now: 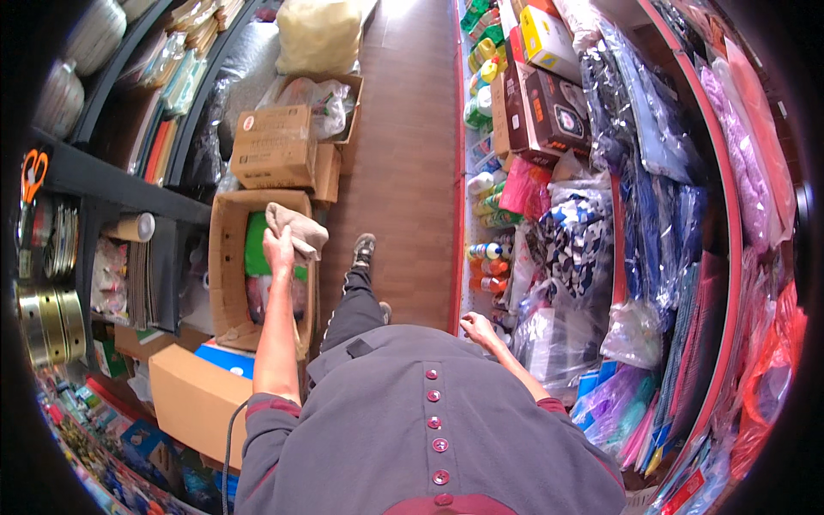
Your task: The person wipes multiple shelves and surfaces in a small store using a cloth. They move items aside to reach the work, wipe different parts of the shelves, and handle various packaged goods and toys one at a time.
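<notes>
A beige cloth (302, 232) hangs from my left hand (279, 252), pinched at one end. That hand is above an open cardboard box (226, 257) on the left. Inside the box lie a bright green item (256, 243) and other wrapped goods partly hidden by my forearm. My right hand (477, 328) is low at my right side, beside the red edge of the right-hand shelf, its fingers loosely curled. Nothing can be made out in it.
A closed cardboard box (273, 147) and an open box with plastic bags (322, 103) stand farther along the left. Brown wood-look floor (412, 193) runs between the shelves. Orange-handled scissors (33, 174) hang at far left. Plastic-wrapped clothing (650, 129) and bottles (492, 267) fill the right shelf.
</notes>
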`<state>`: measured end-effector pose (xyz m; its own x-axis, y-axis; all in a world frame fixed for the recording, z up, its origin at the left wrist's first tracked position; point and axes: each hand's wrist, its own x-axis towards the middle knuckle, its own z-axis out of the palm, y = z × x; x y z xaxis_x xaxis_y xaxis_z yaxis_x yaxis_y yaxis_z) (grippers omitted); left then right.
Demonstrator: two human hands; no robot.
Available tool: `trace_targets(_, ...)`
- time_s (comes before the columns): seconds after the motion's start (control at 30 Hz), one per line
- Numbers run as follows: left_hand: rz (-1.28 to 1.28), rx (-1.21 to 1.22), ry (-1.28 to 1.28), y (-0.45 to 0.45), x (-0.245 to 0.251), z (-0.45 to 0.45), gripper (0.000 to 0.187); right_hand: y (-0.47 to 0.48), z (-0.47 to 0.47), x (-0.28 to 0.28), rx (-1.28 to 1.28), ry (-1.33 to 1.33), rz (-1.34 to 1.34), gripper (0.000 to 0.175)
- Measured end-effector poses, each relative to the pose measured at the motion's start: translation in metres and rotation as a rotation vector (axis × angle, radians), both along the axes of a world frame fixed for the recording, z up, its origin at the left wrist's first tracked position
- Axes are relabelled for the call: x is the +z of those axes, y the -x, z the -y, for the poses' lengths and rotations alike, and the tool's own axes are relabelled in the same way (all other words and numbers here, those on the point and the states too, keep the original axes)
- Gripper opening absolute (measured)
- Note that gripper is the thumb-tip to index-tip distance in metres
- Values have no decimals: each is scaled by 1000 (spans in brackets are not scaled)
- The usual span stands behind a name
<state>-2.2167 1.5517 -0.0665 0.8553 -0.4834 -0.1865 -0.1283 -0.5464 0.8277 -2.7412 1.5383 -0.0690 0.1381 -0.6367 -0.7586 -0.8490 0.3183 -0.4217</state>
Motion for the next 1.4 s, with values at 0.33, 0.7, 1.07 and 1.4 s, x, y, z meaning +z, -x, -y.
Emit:
trace_targets(0.33, 437, 38, -235, -103, 24, 147, 38, -10, 104, 22, -179, 168, -69, 38)
trace_targets(0.7, 259, -523, -285, -55, -25, 195, 45, -52, 96, 31, -302, 76, -106, 38)
trace_targets(1.07, -139, -972, -499, 34, -24, 194, 33, -56, 128, 23, -378, -11, -92, 40)
trace_targets(1.4, -145, -731, -570, -32, -79, 141, 37, -20, 110, -2, -280, 148, 9, 42)
